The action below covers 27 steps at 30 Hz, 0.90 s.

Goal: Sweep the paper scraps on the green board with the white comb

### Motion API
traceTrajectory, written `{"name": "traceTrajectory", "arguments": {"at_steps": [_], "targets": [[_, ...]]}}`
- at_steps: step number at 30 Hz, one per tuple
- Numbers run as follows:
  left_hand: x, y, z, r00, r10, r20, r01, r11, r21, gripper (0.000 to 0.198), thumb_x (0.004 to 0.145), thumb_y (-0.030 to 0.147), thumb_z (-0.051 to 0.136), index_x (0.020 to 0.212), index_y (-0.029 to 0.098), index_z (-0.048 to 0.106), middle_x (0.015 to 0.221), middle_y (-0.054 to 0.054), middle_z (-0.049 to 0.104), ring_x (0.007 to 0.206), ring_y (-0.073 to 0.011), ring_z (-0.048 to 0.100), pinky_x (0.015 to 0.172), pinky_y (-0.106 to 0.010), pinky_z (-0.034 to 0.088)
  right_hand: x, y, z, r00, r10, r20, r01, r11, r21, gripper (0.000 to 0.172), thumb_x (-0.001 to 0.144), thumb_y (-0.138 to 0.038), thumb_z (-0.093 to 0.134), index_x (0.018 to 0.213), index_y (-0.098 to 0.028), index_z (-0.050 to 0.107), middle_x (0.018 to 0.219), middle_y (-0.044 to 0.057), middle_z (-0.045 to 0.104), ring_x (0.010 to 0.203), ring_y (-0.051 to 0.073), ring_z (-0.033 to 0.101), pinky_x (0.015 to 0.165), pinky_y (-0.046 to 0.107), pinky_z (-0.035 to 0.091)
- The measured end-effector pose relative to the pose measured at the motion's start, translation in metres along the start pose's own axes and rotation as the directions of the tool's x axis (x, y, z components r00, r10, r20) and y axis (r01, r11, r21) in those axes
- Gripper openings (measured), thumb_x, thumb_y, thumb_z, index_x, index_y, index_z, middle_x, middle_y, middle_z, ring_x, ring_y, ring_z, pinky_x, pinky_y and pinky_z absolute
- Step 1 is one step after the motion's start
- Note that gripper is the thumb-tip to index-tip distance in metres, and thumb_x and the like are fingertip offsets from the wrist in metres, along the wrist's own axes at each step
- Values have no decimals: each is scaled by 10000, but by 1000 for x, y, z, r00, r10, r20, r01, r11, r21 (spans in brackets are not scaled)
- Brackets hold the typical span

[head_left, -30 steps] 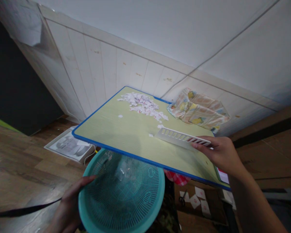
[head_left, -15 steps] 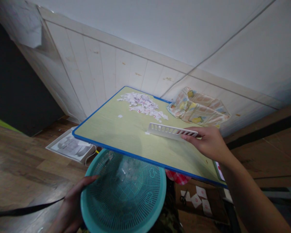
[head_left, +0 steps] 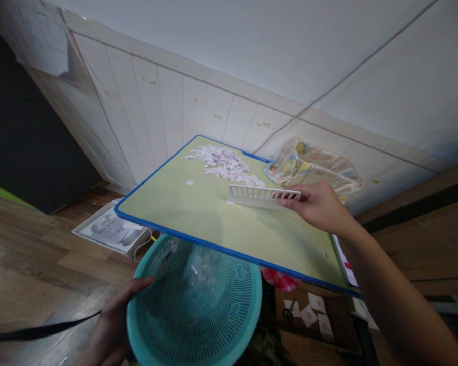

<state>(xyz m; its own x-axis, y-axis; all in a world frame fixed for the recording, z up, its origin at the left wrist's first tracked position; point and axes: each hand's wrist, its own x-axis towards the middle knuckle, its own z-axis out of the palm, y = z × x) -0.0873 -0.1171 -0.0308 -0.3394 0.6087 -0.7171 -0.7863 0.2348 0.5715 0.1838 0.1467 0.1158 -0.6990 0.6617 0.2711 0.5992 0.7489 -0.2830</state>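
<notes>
My right hand (head_left: 315, 206) grips one end of a white slotted plastic strip (head_left: 257, 196), which is held on edge over the pale green tabletop (head_left: 168, 203). A small white scrap lies at the strip's far end. Behind it spreads a heap of white paper scraps (head_left: 225, 161), with one loose scrap (head_left: 190, 182) to the left. My left hand (head_left: 116, 317) holds the rim of a turquoise plastic basket (head_left: 194, 325) below the table's blue front edge. Some clear, crumpled-looking plastic (head_left: 202, 268) lies inside the basket.
A patterned cloth (head_left: 313, 168) sits at the table's back right against the wall. Below on the right are scissors (head_left: 289, 311) and several white cards (head_left: 309, 316). A shallow white box (head_left: 112, 229) rests on the floor at left. A dark strap (head_left: 41, 331) runs to my left hand.
My right hand has moved the slotted strip slightly left and away from me, toward the scrap heap. The left hand and basket have stayed in place.
</notes>
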Motion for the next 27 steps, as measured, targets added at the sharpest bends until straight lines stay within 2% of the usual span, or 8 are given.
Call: {"name": "traceTrajectory", "arguments": {"at_steps": [7,12,15,19,23,27], "targets": [[6,-4,-5,998,-54,-26,53,998,-36,141,749,30,721,873,84,764,702,-83,848,755,-361,821,680,-434,694,9,5,1,998,36,-42,-37,999,-17,224,878,-413,674,868,-242,819,632,-18,722,569,176,636,534,273,433],[9,-5,-8,999,-48,-9,48,998,-36,132,769,41,715,885,81,763,741,-106,856,747,-349,822,662,-388,688,7,10,1,996,35,-80,-39,998,-43,206,883,-375,662,868,-250,824,689,-1,759,595,187,663,559,281,460],[7,-4,-5,998,-61,-31,59,997,-54,266,754,33,723,1018,36,753,728,-108,853,729,-366,818,624,-404,689,-3,10,3,997,31,-65,-31,1000,-4,219,894,-371,655,893,-235,826,736,7,785,607,188,673,563,282,471],[4,-2,-1,998,-56,-28,53,994,-96,415,759,1,703,1174,19,722,674,-72,843,669,-332,815,540,-341,665,-21,7,8,996,68,-60,-65,996,54,222,905,-353,653,945,-228,833,797,19,812,622,193,699,572,283,502],[3,-2,0,998,-55,-19,53,994,-95,333,770,9,699,1101,16,742,666,-83,839,617,-315,804,523,-336,651,-40,8,16,989,125,-75,-113,983,144,194,898,-343,680,935,-233,834,898,31,831,754,237,768,632,300,572],[4,-2,-1,998,-67,-22,64,990,-124,307,790,28,689,1086,42,769,622,-60,825,547,-276,779,531,-325,641,-51,11,29,966,175,-188,-144,975,167,218,893,-363,691,976,-221,834,893,51,833,754,261,783,639,334,605]]}}
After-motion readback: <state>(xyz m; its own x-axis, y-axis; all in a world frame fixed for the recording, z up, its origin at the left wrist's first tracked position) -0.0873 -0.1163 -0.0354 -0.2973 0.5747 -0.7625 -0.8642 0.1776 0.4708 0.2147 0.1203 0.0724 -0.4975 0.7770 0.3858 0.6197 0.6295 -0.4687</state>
